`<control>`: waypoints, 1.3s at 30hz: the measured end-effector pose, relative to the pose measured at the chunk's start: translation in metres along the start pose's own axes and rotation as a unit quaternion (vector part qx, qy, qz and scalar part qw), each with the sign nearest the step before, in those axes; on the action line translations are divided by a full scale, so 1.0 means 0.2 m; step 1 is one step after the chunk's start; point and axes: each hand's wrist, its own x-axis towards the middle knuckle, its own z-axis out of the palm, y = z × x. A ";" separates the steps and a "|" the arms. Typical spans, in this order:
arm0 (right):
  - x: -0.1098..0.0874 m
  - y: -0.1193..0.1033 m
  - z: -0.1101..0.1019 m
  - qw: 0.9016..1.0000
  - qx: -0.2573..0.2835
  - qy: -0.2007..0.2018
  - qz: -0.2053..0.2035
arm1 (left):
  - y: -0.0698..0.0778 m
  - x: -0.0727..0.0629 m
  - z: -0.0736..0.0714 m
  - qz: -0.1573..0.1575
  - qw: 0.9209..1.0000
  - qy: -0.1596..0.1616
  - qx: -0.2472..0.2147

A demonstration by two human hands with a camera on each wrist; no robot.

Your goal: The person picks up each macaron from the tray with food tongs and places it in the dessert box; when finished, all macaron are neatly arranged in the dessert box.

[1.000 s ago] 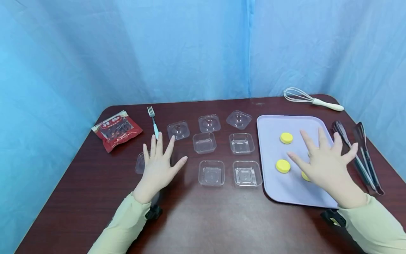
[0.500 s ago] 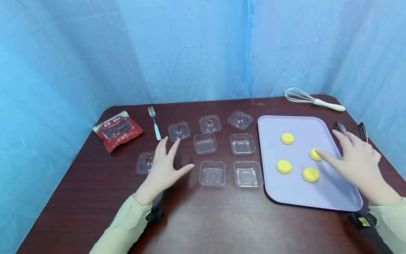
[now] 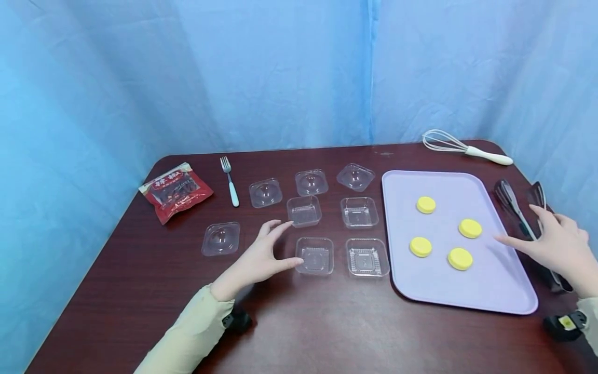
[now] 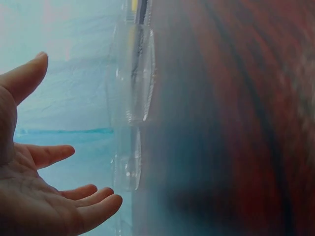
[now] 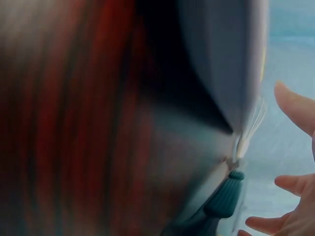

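My left hand [image 3: 259, 257] is over the table, its fingers spread and slightly bent. Its fingertips overlap the left edges of two clear square plastic boxes, the front one [image 3: 315, 257] and the one behind [image 3: 304, 212]. In the left wrist view the palm holds nothing, and the clear boxes [image 4: 133, 78] lie beyond the fingers. My right hand [image 3: 560, 244] hovers over the long kitchen utensils [image 3: 511, 200] right of the lilac tray [image 3: 434, 285], thumb apart from the bent fingers. A ribbed teal handle [image 5: 226, 196] shows below that hand's tray edge view.
Several round yellow pieces [image 3: 460, 258] lie on the tray. Two more clear boxes [image 3: 367, 258] stand left of it, with several domed lids [image 3: 311, 182] behind and one lid [image 3: 221, 239] at left. A fork [image 3: 230, 182], red packet [image 3: 176, 193] and whisk [image 3: 467, 147] lie farther out.
My left hand has moved right towards the clear boxes, uncovering the left lid. My right hand has moved right, off the yellow pieces and over the utensils. Both hands' spread fingers have bent.
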 end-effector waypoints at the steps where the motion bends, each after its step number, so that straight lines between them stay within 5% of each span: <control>1: 0.00 0.02 0.01 1.000 0.000 -0.007 0.003 | 0.00 0.00 0.01 0.005 1.000 -0.004 0.004; 15: 0.06 0.14 0.02 0.996 0.023 -0.083 0.008 | 0.01 0.03 0.07 0.036 0.997 -0.064 0.023; 30: 0.06 0.18 0.03 0.998 -0.002 -0.053 0.030 | 0.01 0.05 0.08 0.080 0.993 -0.076 0.030; 39: 0.06 0.17 0.01 0.997 0.074 -0.021 0.020 | 0.00 0.07 0.09 0.089 0.992 -0.072 0.043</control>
